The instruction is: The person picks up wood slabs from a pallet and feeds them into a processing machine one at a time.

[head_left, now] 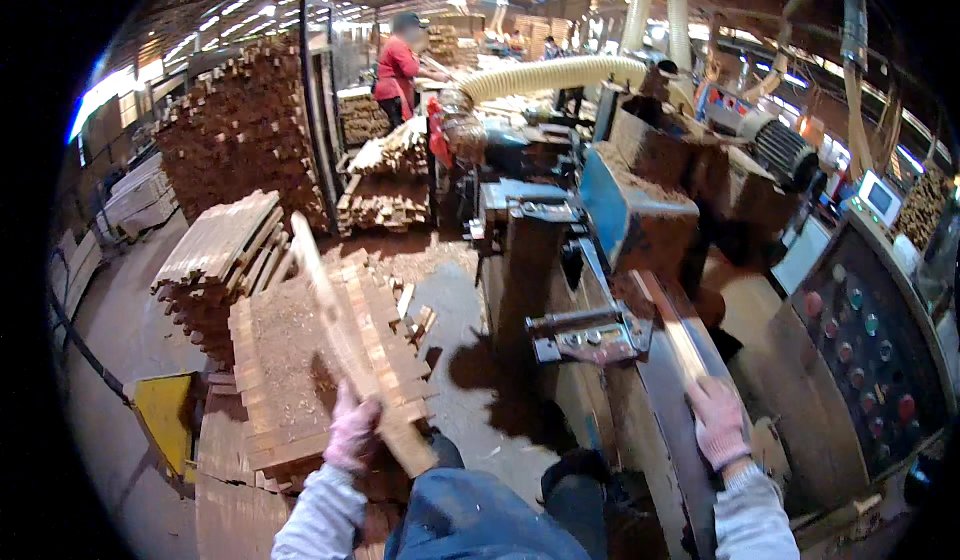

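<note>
My left hand (354,426), in a pale pinkish work glove, is closed around a long wooden board (338,326). This board slants away from my lap, over a stack of planks (275,375) strewn with sawdust. On the right, my gloved right hand (717,419) grips the near end of a narrow wooden strip (682,335). The strip lies along the metal bed (665,400) of a woodworking machine, its far end by the machine's blue housing (625,210). A metal guide bracket (590,337) stands left of the strip.
A control panel (870,330) with several coloured buttons is at my right. Stacked wood (215,245) and a yellow metal piece (163,415) lie left. Wood scraps litter the floor (445,295). Farther off, a person in red (397,72) stands near a ribbed hose (550,76).
</note>
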`<state>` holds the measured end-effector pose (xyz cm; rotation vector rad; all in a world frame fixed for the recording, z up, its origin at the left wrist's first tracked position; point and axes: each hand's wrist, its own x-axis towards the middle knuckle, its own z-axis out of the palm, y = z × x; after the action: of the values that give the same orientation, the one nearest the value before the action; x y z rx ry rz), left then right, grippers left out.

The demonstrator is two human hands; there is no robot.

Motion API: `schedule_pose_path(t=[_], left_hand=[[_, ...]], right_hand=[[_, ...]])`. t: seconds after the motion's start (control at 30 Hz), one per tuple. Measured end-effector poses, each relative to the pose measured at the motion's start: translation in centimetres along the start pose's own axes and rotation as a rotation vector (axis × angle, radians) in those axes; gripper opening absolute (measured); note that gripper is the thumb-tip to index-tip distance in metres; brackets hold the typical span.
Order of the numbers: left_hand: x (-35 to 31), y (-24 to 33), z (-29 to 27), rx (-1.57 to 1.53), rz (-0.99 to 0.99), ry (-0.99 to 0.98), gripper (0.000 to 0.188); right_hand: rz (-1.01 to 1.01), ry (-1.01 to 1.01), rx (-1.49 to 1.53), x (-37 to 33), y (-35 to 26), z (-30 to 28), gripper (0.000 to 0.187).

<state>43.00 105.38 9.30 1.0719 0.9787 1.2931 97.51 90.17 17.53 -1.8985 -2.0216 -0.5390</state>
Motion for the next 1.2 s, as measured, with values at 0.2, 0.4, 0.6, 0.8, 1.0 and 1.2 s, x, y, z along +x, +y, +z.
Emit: schedule_pose_path(t=[0.2, 0.4, 0.6, 0.8, 1.0, 1.2], left_hand=[[-2.5, -2.3, 23.9, -0.458, 0.043, -0.295, 0.09], [-7.8, -2.7, 29.2, -0.164, -0.085, -0.846, 0.094], [-0.4, -12.4, 15.0, 0.541, 0.265, -0.404, 0.093], [-0.5, -12.0, -5.3, 1.572, 0.208, 0.049, 0.092], [-2.2, -9.6, -11.9, 2.063, -0.182, -0.002, 0.102], [0.5, -11.5, -11.5, 2.14, -0.231, -0.002, 0.103]], right_hand=[[0.197, -0.124, 0.648, 1.7, -12.7, -3.7, 0.074], [0.601, -0.053, 0.335, -12.3, -10.9, -9.3, 0.072], [0.659, -0.211, -0.016, -28.9, -10.6, -15.2, 0.055], [0.957, 0.101, 0.151, -24.4, -7.6, -9.0, 0.06], [0.664, 0.242, 0.402, -7.5, 0.1, 0.4, 0.061], [0.325, 0.338, 0.099, -0.4, 1.3, 4.2, 0.063]])
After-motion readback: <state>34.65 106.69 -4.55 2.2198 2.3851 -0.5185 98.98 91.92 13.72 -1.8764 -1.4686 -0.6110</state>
